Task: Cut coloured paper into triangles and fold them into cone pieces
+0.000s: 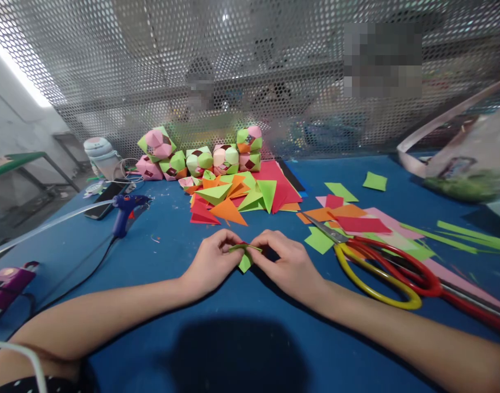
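Between both hands is a small folded piece of green paper (245, 263), with a bit of dark red showing at its top edge. My left hand (215, 259) pinches its left side. On the other side, my right hand (289, 262) grips it with thumb and bent fingers. The piece is held just above the blue table (152, 327). Right behind the hands lies a heap of folded orange, red and green paper pieces (229, 210). Scissors with yellow and red handles (376, 297) rest to the right of my right hand.
Folded paper balls (200, 161) are stacked at the back against a perforated metal screen (307, 109). On the left are a blue glue gun (125, 210), a phone (106, 201), a bottle (101, 157) and a purple power strip (8, 286). Paper scraps (364, 225) and a clear bag (471, 158) lie right.
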The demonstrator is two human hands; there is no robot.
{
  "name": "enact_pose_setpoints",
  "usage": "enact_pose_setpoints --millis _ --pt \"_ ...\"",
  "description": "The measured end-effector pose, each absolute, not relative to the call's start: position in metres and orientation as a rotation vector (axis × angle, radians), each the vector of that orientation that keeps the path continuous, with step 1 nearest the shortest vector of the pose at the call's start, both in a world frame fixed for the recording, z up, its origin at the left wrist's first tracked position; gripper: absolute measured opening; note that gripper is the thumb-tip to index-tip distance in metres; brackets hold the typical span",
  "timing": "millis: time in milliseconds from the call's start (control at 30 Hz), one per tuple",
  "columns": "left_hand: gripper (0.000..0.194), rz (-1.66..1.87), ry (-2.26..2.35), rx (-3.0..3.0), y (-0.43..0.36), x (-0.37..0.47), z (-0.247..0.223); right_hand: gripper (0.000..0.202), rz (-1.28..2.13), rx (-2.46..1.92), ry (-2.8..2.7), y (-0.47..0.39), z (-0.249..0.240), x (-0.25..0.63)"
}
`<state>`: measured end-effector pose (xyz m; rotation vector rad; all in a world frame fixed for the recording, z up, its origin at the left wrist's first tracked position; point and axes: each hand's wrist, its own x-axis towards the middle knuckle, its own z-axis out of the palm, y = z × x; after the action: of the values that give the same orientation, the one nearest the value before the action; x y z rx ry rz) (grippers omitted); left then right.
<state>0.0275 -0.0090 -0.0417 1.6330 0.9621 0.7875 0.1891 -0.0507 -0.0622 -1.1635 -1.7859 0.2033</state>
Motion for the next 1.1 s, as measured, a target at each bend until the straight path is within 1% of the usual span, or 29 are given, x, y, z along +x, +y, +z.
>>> enact_pose_setpoints --millis 133,333,533,700,767,833,967,1033,1100 --pt "0.008 0.787 1.020 1.759 -0.010 0.026 -0.041 0.013 0.125 -1.079 -1.850 -0.050 -0.062 0.187" --pt "0.007 0.822 1.077 1.741 -0.010 0.025 -0.041 0.008 0.087 -1.113 -1.859 -0.052 -0.059 0.184" --pt "0.006 0.820 1.063 1.800 -0.013 0.026 -0.039 0.018 0.064 -1.157 -1.843 -0.051 -0.060 0.185" --pt "0.004 0.821 1.033 1.817 -0.013 0.027 -0.038 0.021 0.071 -1.140 -1.857 -0.052 -0.061 0.185" --pt "0.005 0.825 1.044 1.777 -0.011 0.027 -0.038 0.018 0.119 -1.156 -1.856 -0.053 -0.060 0.186" --pt "0.005 0.846 1.065 1.696 -0.009 0.028 -0.038 0.014 0.239 -1.198 -1.822 -0.053 -0.057 0.188" --pt "0.007 0.903 1.090 1.440 -0.005 0.030 -0.038 0.025 0.554 -1.263 -1.595 -0.051 -0.052 0.193" --pt "0.009 0.915 1.087 1.376 -0.003 0.030 -0.039 0.029 0.618 -1.278 -1.545 -0.049 -0.050 0.195" --pt "0.009 0.927 1.091 1.366 -0.002 0.030 -0.041 0.029 0.607 -1.292 -1.609 -0.048 -0.050 0.194"
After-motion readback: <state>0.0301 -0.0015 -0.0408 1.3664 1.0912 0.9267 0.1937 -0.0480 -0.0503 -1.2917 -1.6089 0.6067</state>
